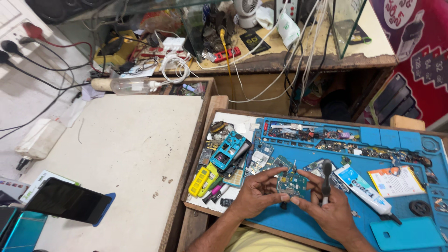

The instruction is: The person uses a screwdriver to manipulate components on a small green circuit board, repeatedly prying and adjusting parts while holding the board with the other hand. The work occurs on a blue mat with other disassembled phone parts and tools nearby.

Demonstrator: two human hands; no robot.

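My left hand (254,193) and my right hand (326,210) meet over a blue work mat (298,224), both pinching a small blue-green circuit board (290,181). Its left edge is between my left thumb and fingers. My right hand touches its right edge and also grips a thin tool with a black handle (326,179) standing upright. A white glue tube (364,189) lies just right of my right hand.
Phone parts lie left of the hands: a blue phone frame (227,149), a yellow part (201,181). Small components fill the mat's upper trays (326,135). A dark smartphone (67,200) lies on the white tabletop (130,154). Cables and a clear bottle (133,85) clutter the back bench.
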